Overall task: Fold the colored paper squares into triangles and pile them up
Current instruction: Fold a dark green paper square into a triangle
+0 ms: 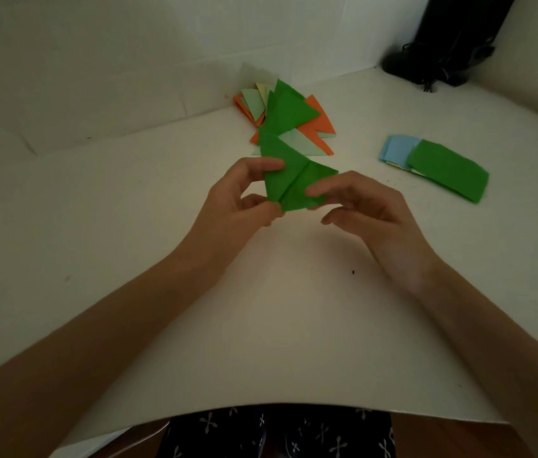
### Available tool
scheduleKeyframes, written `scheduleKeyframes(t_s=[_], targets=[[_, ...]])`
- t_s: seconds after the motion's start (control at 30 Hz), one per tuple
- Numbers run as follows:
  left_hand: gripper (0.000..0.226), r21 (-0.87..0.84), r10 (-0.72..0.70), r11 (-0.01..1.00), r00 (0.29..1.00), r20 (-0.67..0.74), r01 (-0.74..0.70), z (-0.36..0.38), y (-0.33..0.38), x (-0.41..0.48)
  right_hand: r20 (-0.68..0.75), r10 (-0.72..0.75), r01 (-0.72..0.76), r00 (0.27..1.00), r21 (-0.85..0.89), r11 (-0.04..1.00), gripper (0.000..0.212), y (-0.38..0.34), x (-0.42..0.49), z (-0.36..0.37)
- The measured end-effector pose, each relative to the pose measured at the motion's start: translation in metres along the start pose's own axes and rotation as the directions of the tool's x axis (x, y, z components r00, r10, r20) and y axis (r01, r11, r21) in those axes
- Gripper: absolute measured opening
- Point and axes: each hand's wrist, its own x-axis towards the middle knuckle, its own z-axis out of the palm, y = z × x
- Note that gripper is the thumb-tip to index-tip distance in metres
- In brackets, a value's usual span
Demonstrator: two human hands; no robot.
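Over the middle of the worktop (162, 233), the left hand (244, 196) and right hand (363, 206) hold a creased green paper (289, 180) between them, each grip pinching an edge. The triangle pile (289, 110) lies at 12 o'clock from it, and the stacked squares (446, 170) at 3 o'clock.

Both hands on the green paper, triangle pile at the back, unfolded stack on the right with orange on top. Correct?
No. In the head view the stack on the right has green on top, over blue. The rest holds: the left hand and right hand pinch the green paper, and the triangle pile lies at the back.
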Motion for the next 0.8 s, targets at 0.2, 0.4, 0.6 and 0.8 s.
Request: scheduleKeyframes(t_s=[0.2,0.4,0.6,0.8], targets=[[0.041,0.146,-0.092,0.986,0.99,0.105,0.076,-0.01,0.001,0.003,0.073,-0.119,0.139,0.99,-0.518,0.844,0.031,0.015,0.0,-0.005],[0.036,0.224,-0.162,0.967,0.97,0.18,0.12,-0.011,0.001,0.004,0.037,-0.332,0.252,0.942,-0.731,0.634,0.025,0.02,0.001,-0.007],[0.037,0.234,-0.144,0.967,0.97,0.196,0.096,-0.014,0.0,0.003,0.133,-0.333,0.31,0.934,-0.764,0.566,0.027,0.022,0.002,-0.005],[0.03,0.207,-0.121,0.975,0.97,0.21,0.077,-0.012,-0.005,0.001,0.123,-0.406,0.354,0.905,-0.748,0.562,0.024,0.017,0.003,-0.005]])
